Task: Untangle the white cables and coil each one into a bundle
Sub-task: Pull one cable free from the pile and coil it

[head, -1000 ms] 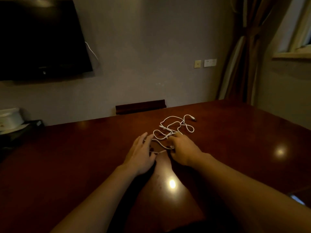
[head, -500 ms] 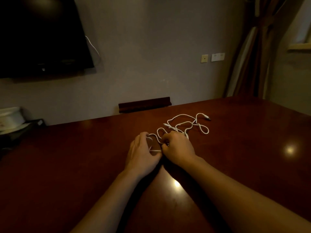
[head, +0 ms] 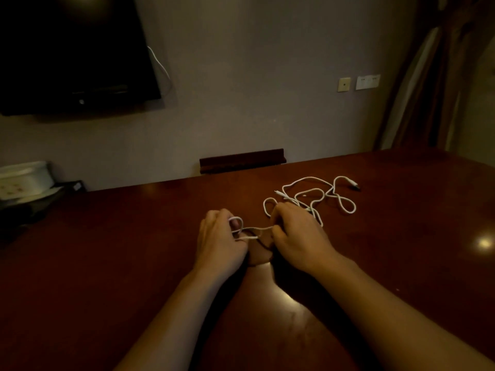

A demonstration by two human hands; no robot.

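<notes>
**Two hands pull a white cable taut over a dark tabletop**

Two bare forearms reach in from the near edge of the glossy dark reddish-brown wooden tabletop (head: pixel 112 263), which shows bright ceiling-light reflections between the arms and toward the right edge. The left hand (head: pixel 218 241) has its fingers curled, and a small loop of thin white cable sits around its fingertips, with a short end poking out toward the right. The right hand (head: pixel 296 236) is curled too, pinching the same strand at its inner side; the stretch between the two hands runs nearly straight just above the surface. Which finger pads press the cord on the right cannot be told, since the knuckles hide them.

Beyond the right hand, the tangled thin white cables (head: pixel 316 195) lie in loose overlapping loops on the tabletop, spreading toward the far right part of it. One plug end (head: pixel 354 184) rests at the outer right of the tangle, and another small connector lies near the middle of the loops.

At the far edge, the dark wooden top rail of a chair (head: pixel 242 162) shows above the tabletop. Behind it is a grey wall with a black wall-mounted television (head: pixel 72 52) at upper left, pale wall plates (head: pixel 359 83) to the right, and brown curtains (head: pixel 431 76) at the far right. A white lidded container (head: pixel 24 178) sits off the far left corner.
</notes>
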